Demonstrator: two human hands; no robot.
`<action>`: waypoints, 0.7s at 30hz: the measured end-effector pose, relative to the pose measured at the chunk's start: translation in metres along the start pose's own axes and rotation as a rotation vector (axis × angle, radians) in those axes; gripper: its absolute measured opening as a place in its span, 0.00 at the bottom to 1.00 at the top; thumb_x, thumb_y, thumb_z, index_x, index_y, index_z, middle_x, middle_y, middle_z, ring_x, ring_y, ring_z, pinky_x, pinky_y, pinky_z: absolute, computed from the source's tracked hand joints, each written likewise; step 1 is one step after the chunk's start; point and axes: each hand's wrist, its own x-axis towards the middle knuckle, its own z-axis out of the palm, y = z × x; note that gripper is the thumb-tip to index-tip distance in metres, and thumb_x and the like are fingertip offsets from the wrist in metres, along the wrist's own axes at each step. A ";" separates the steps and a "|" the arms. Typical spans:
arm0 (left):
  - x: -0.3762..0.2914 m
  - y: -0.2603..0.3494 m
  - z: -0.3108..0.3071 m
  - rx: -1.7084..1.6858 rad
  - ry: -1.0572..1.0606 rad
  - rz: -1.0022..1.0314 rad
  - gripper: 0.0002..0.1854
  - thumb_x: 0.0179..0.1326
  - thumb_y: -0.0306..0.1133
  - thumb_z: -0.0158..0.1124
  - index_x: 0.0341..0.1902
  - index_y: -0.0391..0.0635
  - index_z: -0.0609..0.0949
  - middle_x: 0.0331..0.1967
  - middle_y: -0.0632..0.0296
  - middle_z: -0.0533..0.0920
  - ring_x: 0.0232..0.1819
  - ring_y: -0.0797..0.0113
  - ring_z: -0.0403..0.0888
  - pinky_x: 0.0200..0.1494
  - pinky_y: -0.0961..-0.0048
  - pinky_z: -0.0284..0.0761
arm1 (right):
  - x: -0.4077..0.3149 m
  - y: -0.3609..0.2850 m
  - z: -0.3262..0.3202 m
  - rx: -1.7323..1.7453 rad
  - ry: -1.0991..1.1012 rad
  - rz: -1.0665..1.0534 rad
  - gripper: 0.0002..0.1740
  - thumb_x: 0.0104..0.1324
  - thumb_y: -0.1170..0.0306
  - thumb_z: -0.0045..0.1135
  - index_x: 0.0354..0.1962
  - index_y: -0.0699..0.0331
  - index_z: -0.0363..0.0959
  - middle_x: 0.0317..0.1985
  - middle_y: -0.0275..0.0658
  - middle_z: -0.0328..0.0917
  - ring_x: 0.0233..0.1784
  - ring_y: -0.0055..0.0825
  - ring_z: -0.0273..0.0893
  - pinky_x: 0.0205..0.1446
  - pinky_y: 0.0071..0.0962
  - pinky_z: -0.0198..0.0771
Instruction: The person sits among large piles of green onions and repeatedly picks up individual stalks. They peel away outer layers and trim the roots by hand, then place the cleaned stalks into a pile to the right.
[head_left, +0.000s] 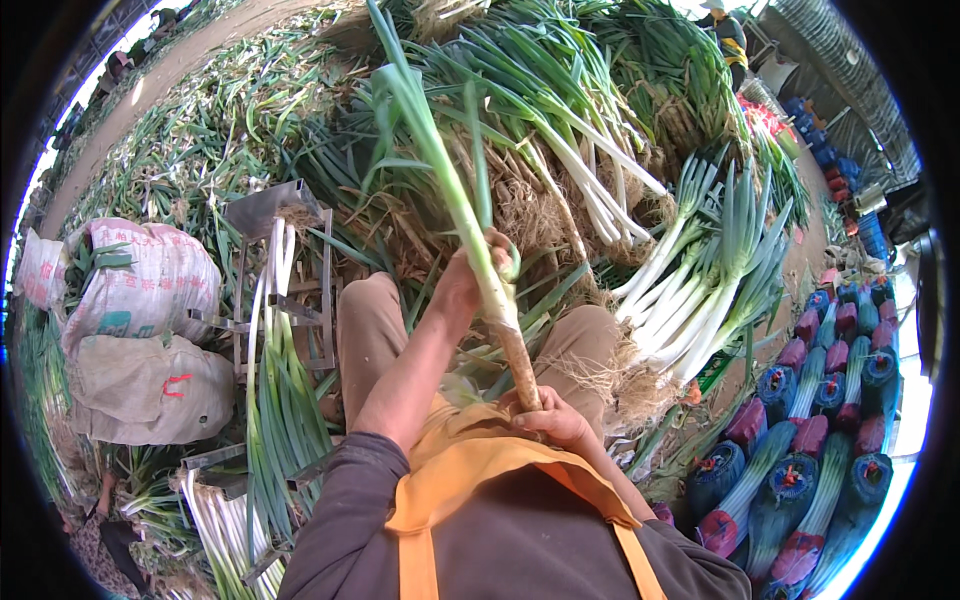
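Note:
A long Welsh onion (456, 196) slants across my lap, green leaves at the far end and the brownish root end near me. My left hand (466, 276) is closed around its stalk at mid-length, and a loose green leaf (484, 169) stands up beside it from the same grip. Lower down, my right hand (555, 420) holds the root end, with the fingers partly hidden behind the stalk. Near my right knee lies a pile of pale, white-stemmed onions (675, 315) with stringy roots. Before me are unpeeled onions with dry outer leaves and tangled roots (529, 206).
At left, a metal rack (326, 300) holds onions (281, 300), next to stuffed woven sacks (154, 390). More white stems (225, 525) lie lower left. Wrapped bundles (795, 480) are stacked at right. Leaf waste (217, 135) covers the ground. A person (727, 37) stands far right.

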 end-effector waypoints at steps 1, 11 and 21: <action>0.000 -0.007 -0.003 0.030 -0.015 -0.083 0.12 0.68 0.41 0.52 0.41 0.44 0.77 0.21 0.67 0.79 0.21 0.75 0.76 0.21 0.74 0.74 | -0.002 -0.002 0.000 0.095 -0.086 0.032 0.17 0.57 0.76 0.60 0.45 0.69 0.70 0.23 0.26 0.67 0.24 0.12 0.62 0.29 0.14 0.57; -0.091 -0.090 -0.038 1.307 0.134 -0.093 0.20 0.65 0.48 0.54 0.41 0.41 0.79 0.33 0.53 0.82 0.37 0.62 0.81 0.42 0.70 0.77 | 0.011 0.011 -0.005 0.221 0.018 0.064 0.14 0.58 0.75 0.57 0.43 0.68 0.71 0.23 0.28 0.69 0.21 0.14 0.62 0.25 0.15 0.57; -0.012 0.018 0.016 0.269 0.579 0.201 0.15 0.61 0.39 0.66 0.32 0.50 0.68 0.20 0.71 0.68 0.18 0.77 0.64 0.22 0.77 0.64 | 0.053 0.001 -0.004 0.074 0.018 -0.173 0.32 0.60 0.53 0.64 0.54 0.66 0.67 0.38 0.38 0.78 0.39 0.25 0.77 0.44 0.28 0.74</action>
